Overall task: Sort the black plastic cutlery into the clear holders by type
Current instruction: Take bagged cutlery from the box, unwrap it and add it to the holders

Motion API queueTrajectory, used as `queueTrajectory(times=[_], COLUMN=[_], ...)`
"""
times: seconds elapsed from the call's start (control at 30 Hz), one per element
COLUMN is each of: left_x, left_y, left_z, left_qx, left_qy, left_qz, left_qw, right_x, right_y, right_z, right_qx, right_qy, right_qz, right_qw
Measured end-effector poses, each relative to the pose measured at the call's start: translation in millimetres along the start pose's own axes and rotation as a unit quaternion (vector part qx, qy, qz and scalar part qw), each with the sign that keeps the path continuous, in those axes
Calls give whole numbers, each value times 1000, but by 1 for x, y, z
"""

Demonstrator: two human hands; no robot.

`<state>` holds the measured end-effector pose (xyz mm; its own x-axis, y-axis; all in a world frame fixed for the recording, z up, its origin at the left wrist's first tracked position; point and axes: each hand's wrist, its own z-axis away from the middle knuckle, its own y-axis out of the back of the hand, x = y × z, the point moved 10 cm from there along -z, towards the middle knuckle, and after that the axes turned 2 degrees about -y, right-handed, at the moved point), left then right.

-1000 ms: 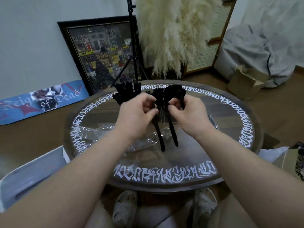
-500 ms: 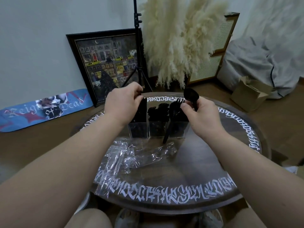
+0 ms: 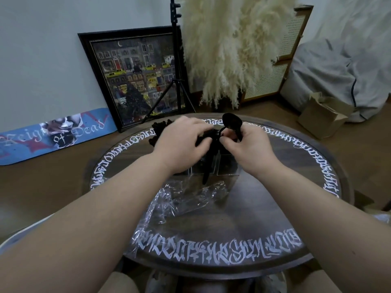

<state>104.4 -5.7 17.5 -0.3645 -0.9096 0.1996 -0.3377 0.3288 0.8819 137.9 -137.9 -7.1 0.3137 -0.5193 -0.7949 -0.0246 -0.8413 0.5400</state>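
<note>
My right hand (image 3: 248, 151) holds a black plastic spoon (image 3: 232, 125) upright, its round bowl at the top and its long axis running nearly vertical, with the handle disappearing down into my closed grip. A second black plastic utensil (image 3: 208, 166) hangs between my two hands; its handle points down and slightly toward me, with the lower end above the near edge of the clear plastic holders (image 3: 227, 166). Its head is buried between my fingers, so I cannot tell whether it is a fork or a knife. My left hand (image 3: 184, 142) is curled over the top of the holders, fingers bent and blurred. It seems to pinch the upper part of that hanging piece, but I cannot tell for certain what its grip is closed on.

The holders stand side by side in the far half of the round dark wooden desk (image 3: 264, 208), which has white lettering around its rim. More black cutlery (image 3: 158, 129) sticks up out of the leftmost holder, just beyond my left hand. A crumpled clear plastic bag (image 3: 184, 199) lies flat on the desk just in front of the holders, between my forearms.
</note>
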Motion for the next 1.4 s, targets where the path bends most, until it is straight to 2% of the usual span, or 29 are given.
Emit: queueTrajectory(times=[0.03,0.1,0.3,0.43,0.53,0.63,0.87,0.97,1.07,1.17,1.27,1.4], left_x=[9,14,-8,-15,-20,-32,-43,-44,-35,-10,12,19], left_y=[-4,0,82,109,89,45,-38,-53,-51,-55,-76,-106], left_z=[-2,-6,-19,-37,-47,-47,-33,-32,-40,-51,-56,-57], left_qx=[-28,-27,188,217,161,62,-115,-142,-113,-93,-132,-202], left_qy=[-10,-10,22,48,65,105,131,124,113,54,1,-7], left_qz=[25,38,-7,-29,-70,-70,-138,-165,-154,-102,-78,-72], left_qw=[999,999,982,974,982,990,975,968,975,989,988,977], right_x=[-4,-12,-12,-4,-3,2,7,9,7,-4,-6,-6], right_y=[-1,0,17,25,29,39,71,76,93,115,124,122], right_z=[0,0,0,-6,-7,-8,-18,-22,-26,-30,-43,-51], right_qx=[-1,-3,-9,0,9,46,145,151,185,235,246,255], right_qy=[6,19,15,-15,-35,-43,32,53,73,114,127,157], right_qz=[0,-3,-42,-56,-93,-118,56,56,34,32,36,76], right_qw=[1000,1000,999,998,995,991,987,986,979,965,960,951])
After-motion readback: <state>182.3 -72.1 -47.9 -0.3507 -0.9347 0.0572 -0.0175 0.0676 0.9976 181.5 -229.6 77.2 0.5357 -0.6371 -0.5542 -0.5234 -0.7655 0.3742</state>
